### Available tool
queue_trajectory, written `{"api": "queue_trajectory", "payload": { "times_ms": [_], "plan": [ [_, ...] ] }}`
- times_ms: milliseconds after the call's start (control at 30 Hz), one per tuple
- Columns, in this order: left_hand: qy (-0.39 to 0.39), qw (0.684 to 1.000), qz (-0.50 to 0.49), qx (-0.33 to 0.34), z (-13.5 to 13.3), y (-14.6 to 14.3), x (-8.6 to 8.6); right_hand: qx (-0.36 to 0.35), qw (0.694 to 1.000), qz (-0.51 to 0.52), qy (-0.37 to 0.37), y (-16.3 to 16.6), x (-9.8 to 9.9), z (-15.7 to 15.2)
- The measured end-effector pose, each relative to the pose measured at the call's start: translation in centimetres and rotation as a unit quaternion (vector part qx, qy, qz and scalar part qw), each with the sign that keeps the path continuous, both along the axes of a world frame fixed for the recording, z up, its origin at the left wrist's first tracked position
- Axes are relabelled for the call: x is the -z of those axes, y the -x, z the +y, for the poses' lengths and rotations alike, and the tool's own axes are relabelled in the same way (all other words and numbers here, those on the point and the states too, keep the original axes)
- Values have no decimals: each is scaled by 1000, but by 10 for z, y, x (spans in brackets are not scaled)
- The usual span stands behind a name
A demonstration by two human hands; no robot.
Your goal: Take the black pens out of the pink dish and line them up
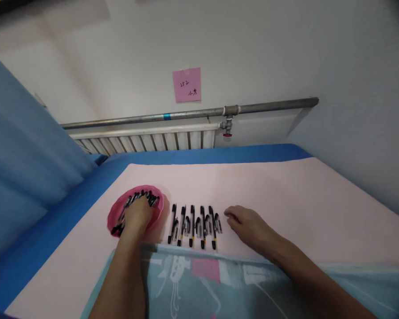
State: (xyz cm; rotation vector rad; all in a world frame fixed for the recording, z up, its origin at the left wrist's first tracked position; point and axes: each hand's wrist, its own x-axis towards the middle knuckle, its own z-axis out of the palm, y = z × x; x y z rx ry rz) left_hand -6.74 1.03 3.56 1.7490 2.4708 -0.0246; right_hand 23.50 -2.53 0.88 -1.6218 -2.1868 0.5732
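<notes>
Light-blue cloth with white line drawings and pink patches (pixel 232 292) lies nearest the camera, under both forearms. Pens come next: five long slim pens with black ends and clear barrels (pixel 192 226) stand in a row on the pale-pink flat sheet (pixel 269 190), roughly parallel, slightly tilted, yellow marks near the lower ends of some. Short clear pieces with black tops (pixel 198 228) lie among them, one just right of each long pen. Left of the row, near it, sits a bright-pink round basket with a wavy rim (pixel 112 217), holding a loose pile of black-and-clear pens (pixel 149 195). Left hand (pixel 138 213) is down in the basket, on the pile; fingertips are hidden, cannot tell whether it pinches a pen. Right hand (pixel 248 221) is just right of the row, apart from the last pen, fingers loosely bent, thumb a little off the forefinger. Farther out, a blue sheet (pixel 206 155) shows past the pink one's far and left edges. Blue cloth curtain (pixel 26 146) hangs on the left. Behind: white ribbed radiator (pixel 171 140), grey metal pipe (pixel 133 119) with blue tape (pixel 166 117), valve with red handle (pixel 227 135). Pink square paper note with handwriting (pixel 187 85) sticks to the pale wall (pixel 269 53), above the pipe.
</notes>
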Motion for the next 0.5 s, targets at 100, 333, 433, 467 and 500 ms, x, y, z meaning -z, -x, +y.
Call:
{"api": "queue_trajectory", "payload": {
  "times_ms": [100,333,433,467,500],
  "plan": [
    [-6,1000,-5,4,-1,1,0,-2,1000,-2,-5,0,0,-1],
    [-187,976,-109,37,-16,-14,-22,9,998,46,-32,2,-2,-1],
    [-268,902,-328,86,-27,-35,-30,30,989,132,-66,6,-10,-3],
    [-257,868,-409,114,-31,-44,-31,34,982,172,-69,8,-14,-5],
    [-233,834,-480,139,-35,-55,-31,38,974,216,-64,11,-19,-8]
  ]
}}
